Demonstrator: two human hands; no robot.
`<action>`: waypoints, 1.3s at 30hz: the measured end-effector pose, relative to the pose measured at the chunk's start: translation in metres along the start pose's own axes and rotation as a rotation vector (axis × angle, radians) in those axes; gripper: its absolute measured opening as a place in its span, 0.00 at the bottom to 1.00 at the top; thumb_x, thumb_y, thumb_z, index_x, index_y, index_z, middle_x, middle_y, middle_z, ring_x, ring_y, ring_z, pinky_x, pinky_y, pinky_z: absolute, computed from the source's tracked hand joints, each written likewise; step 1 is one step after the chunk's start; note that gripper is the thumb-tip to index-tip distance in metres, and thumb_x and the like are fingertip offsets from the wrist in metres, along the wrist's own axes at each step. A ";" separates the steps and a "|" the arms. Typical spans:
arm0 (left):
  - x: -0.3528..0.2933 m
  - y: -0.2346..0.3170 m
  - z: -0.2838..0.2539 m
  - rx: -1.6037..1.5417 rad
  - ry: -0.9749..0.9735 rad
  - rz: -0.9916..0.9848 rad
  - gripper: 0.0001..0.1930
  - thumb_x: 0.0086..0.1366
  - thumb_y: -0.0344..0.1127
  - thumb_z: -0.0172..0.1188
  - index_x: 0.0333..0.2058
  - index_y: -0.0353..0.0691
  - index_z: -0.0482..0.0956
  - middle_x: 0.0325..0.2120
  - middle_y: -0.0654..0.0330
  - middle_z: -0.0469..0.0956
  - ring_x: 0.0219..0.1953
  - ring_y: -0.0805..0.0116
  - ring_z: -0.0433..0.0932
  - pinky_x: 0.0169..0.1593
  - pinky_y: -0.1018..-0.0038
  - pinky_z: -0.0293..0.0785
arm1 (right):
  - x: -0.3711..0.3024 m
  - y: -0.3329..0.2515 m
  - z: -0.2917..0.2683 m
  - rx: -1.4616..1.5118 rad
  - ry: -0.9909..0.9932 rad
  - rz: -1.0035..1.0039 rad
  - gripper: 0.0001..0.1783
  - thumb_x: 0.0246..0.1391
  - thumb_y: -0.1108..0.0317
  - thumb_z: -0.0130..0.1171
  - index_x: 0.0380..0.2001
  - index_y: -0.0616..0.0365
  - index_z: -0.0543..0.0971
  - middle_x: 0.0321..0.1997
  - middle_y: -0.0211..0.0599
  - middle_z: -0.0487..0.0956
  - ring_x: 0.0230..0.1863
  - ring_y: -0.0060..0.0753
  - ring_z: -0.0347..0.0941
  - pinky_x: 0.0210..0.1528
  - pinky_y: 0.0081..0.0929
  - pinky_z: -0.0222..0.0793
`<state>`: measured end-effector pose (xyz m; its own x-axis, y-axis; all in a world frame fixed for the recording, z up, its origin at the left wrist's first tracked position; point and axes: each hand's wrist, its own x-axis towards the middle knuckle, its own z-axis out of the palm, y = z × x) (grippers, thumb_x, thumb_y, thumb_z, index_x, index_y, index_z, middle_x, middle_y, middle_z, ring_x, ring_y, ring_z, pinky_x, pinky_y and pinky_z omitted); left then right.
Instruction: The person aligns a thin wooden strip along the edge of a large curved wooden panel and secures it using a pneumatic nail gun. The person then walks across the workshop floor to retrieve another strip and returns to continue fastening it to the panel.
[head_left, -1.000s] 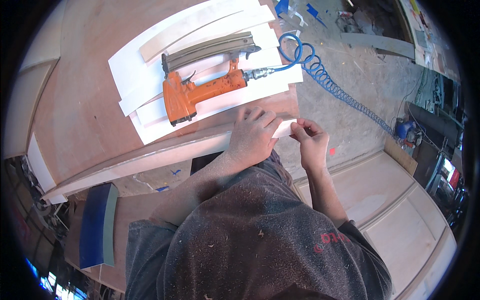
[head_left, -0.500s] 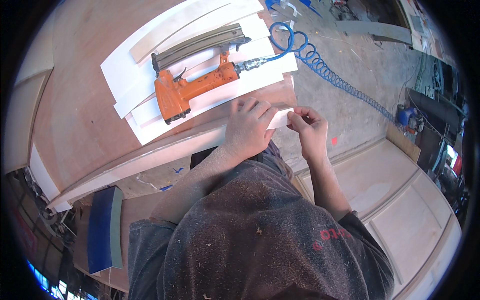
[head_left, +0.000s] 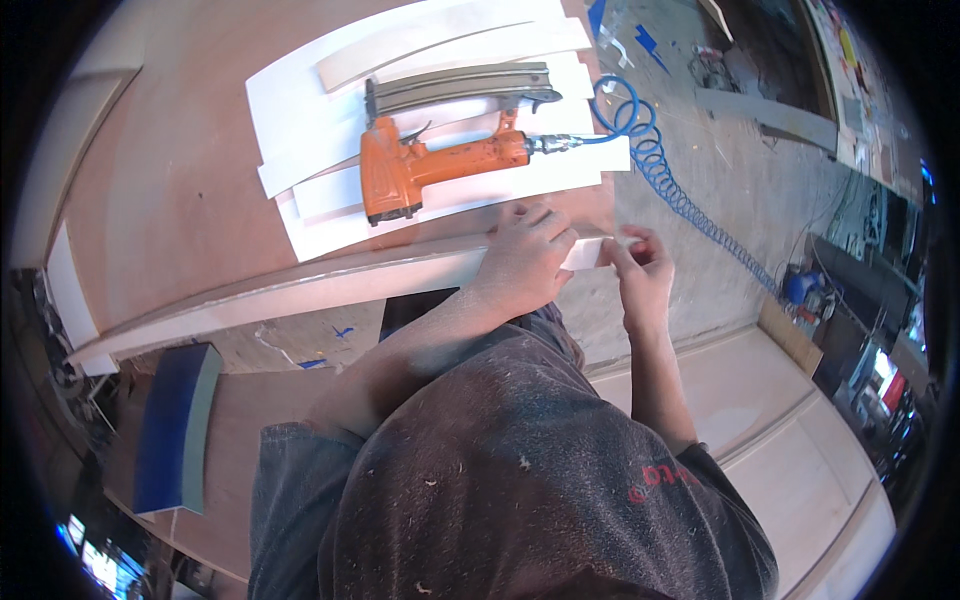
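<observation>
My left hand (head_left: 525,258) is closed over the near edge of a brown wooden panel (head_left: 170,190), thumb side low and fingers on top. It presses a thin pale edging strip (head_left: 587,254) against that edge, near the panel's right corner. At the strip's right end my right hand (head_left: 645,280) pinches it between thumb and fingers. Further back on the panel, an orange nail gun (head_left: 440,165) lies on its side across several white sheets (head_left: 275,120). A coiled blue air hose (head_left: 680,190) leads from its handle off to the right.
Thin pale wood strips (head_left: 420,55) lie behind the nail gun. A curved blue piece with a green edge (head_left: 170,430) rests on a lower board at the left. Framed pale wooden panels (head_left: 750,430) stand at the right. Blue scraps (head_left: 650,45) litter the concrete floor (head_left: 720,270).
The view has shifted, so the nail gun and sheets sit further right in the picture. Both hands keep their hold at the strip's end, with little movement along the panel.
</observation>
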<state>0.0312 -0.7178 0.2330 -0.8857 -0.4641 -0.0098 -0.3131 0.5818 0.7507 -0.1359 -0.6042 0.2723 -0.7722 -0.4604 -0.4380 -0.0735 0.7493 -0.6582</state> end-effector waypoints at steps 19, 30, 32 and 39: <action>-0.005 -0.002 0.005 0.042 -0.085 -0.027 0.25 0.63 0.42 0.73 0.55 0.36 0.82 0.58 0.58 0.76 0.68 0.57 0.68 0.72 0.47 0.59 | 0.050 -0.177 0.115 -0.901 -0.517 -1.132 0.26 0.53 0.68 0.71 0.55 0.51 0.75 0.34 0.44 0.86 0.37 0.50 0.87 0.39 0.47 0.82; -0.003 -0.003 0.008 0.019 0.041 0.029 0.19 0.60 0.39 0.75 0.47 0.39 0.86 0.50 0.61 0.80 0.60 0.62 0.73 0.67 0.55 0.60 | 0.024 -0.117 -0.096 -0.364 -0.383 -0.516 0.20 0.61 0.70 0.72 0.54 0.64 0.82 0.45 0.42 0.89 0.44 0.34 0.88 0.49 0.36 0.83; -0.002 -0.004 0.006 0.023 0.028 0.023 0.19 0.59 0.39 0.75 0.48 0.39 0.86 0.50 0.61 0.80 0.61 0.62 0.73 0.68 0.55 0.60 | 0.015 -0.094 -0.103 -0.461 -0.346 -0.510 0.21 0.60 0.71 0.73 0.55 0.63 0.82 0.49 0.43 0.88 0.50 0.35 0.88 0.54 0.35 0.83; -0.003 -0.003 0.005 0.039 -0.023 0.004 0.31 0.59 0.41 0.75 0.62 0.51 0.79 0.51 0.63 0.79 0.63 0.57 0.72 0.70 0.51 0.58 | -0.023 -0.048 -0.103 -0.349 -0.476 -0.226 0.23 0.62 0.68 0.75 0.57 0.63 0.81 0.46 0.37 0.87 0.42 0.23 0.84 0.43 0.27 0.82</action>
<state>0.0333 -0.7153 0.2275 -0.8944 -0.4467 -0.0223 -0.3223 0.6091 0.7246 -0.1794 -0.5806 0.3770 -0.3537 -0.7266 -0.5891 -0.4655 0.6830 -0.5629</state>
